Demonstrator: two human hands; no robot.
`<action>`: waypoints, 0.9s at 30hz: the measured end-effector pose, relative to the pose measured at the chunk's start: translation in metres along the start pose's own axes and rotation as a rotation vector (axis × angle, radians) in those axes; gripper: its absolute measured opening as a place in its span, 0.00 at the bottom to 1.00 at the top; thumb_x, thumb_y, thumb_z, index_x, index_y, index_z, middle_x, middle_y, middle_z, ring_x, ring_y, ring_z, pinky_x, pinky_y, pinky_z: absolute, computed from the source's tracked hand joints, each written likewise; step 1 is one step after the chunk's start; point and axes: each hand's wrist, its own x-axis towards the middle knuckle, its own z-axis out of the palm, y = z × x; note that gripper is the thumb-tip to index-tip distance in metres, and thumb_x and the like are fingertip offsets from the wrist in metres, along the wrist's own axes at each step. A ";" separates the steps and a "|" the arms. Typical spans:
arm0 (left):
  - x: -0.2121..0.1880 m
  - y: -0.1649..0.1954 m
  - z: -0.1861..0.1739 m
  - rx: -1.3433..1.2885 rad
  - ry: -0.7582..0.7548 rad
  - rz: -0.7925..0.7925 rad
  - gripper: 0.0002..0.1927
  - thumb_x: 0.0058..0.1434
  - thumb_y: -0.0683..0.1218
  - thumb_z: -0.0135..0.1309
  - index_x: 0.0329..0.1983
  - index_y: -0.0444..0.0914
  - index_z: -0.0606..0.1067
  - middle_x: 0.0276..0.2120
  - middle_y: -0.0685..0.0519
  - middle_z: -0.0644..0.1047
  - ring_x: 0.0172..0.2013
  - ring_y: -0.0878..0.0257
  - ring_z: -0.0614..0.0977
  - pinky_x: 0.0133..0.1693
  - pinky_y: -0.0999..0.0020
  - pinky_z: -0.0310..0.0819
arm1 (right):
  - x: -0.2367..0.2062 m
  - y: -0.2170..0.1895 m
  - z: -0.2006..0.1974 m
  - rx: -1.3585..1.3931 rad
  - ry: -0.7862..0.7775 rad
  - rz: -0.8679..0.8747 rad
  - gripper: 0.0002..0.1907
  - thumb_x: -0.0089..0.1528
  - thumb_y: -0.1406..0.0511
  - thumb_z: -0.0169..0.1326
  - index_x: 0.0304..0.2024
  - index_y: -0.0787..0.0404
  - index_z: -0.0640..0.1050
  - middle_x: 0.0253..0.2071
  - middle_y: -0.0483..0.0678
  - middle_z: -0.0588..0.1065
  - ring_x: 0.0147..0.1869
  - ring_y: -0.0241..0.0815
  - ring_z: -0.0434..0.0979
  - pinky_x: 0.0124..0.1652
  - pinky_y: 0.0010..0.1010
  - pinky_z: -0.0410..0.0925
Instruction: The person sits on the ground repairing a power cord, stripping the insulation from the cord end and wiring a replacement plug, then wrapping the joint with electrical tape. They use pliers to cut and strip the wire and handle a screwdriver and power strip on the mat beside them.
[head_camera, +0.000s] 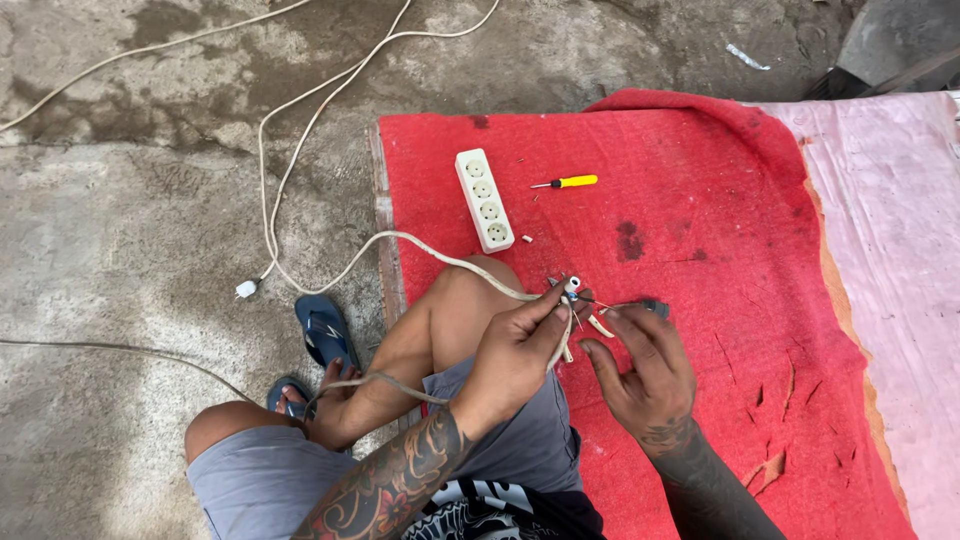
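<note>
Seated on the edge of a red felt mat (700, 200) laid over stained concrete floor (120, 230), knees drawn up, work held above the right knee.

Left hand (515, 355): thumb and forefinger pinched tight on the stripped end of a pale cream flexible power cable (420, 245), just where the outer sheath stops. Below the pinch the cable runs back over the knee, off the mat and across the concrete; another stretch of it drapes across the lap. Gripping this close to the end likely keeps the loose conductors steady.

Right hand (645, 370): fingers partly curled, fingertips closed on a small dark-handled tool (650, 307) whose thin tip points left toward the pinched cable end. What the tool is exactly, I cannot tell (too small; pliers or a cutter are both plausible). The two hands sit just apart, tool tip almost touching the exposed wires between them.

Beyond the fingertips, further out on the mat: a white four-socket plastic power strip (484, 200) lying flat, sockets up, and just right of it a small screwdriver with a yellow handle (568, 182), well apart from both hands. Placement reads as parked within reach.

Left of the left hand, on the concrete: a pair of dark blue rubber flip-flops (322, 330), one under the foot. Right of the right hand, a pink sheet (890, 250) adjoins the mat.
</note>
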 end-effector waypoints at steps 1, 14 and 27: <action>0.002 0.002 -0.005 0.211 -0.016 0.070 0.20 0.74 0.40 0.46 0.68 0.32 0.70 0.52 0.48 0.82 0.50 0.68 0.82 0.53 0.77 0.77 | 0.000 0.002 0.003 0.001 0.027 -0.020 0.29 0.54 0.68 0.69 0.56 0.69 0.74 0.53 0.58 0.74 0.57 0.56 0.78 0.53 0.39 0.72; -0.007 -0.002 -0.016 0.218 0.128 0.162 0.17 0.72 0.38 0.52 0.62 0.30 0.76 0.45 0.52 0.81 0.44 0.72 0.79 0.45 0.76 0.76 | -0.009 -0.040 0.026 0.168 -0.110 0.178 0.32 0.52 0.72 0.68 0.59 0.71 0.75 0.54 0.61 0.74 0.55 0.55 0.79 0.52 0.38 0.72; -0.033 0.013 -0.010 0.088 0.010 0.004 0.19 0.76 0.45 0.46 0.66 0.33 0.73 0.41 0.57 0.79 0.40 0.75 0.76 0.43 0.79 0.73 | -0.016 -0.027 0.028 0.323 -0.008 0.086 0.20 0.59 0.78 0.62 0.54 0.69 0.78 0.50 0.57 0.77 0.52 0.48 0.81 0.50 0.33 0.74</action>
